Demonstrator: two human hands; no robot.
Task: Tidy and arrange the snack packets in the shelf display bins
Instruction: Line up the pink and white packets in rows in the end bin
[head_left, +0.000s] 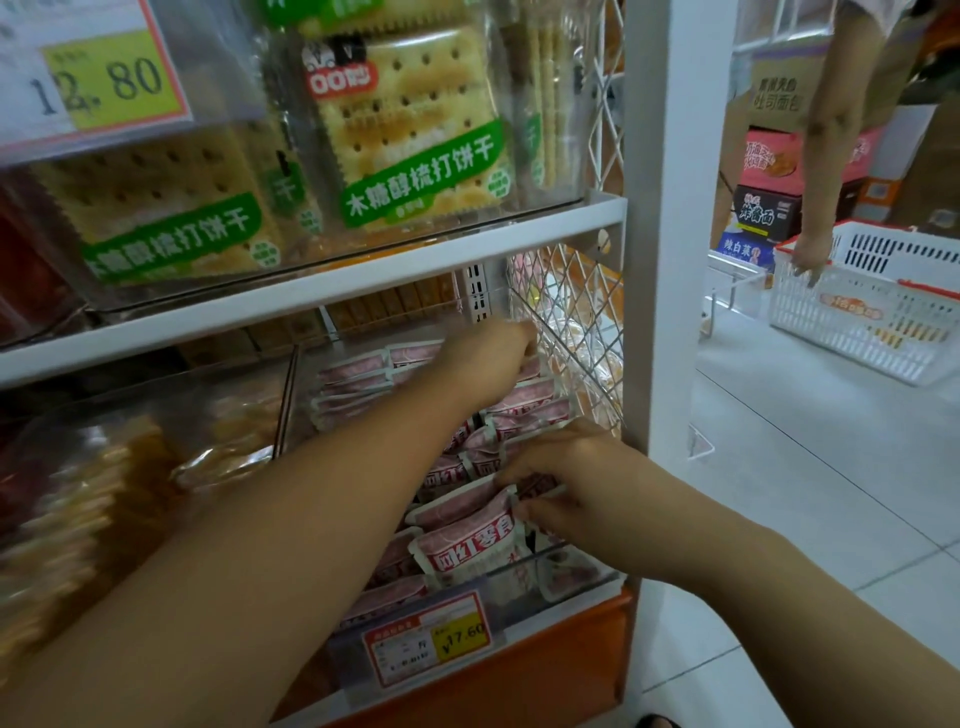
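Observation:
Several pink-and-white snack packets fill a clear display bin on the lower shelf. My left hand reaches deep to the back of this bin, its fingers curled among the rear packets; what it holds is hidden. My right hand is at the bin's front right and pinches the top edge of one pink packet between thumb and fingers.
A bin of green-labelled cracker packs sits on the shelf above. A bin of golden snacks stands to the left. A white wire mesh side panel and post bound the right. Another person's hand holds a white basket in the aisle.

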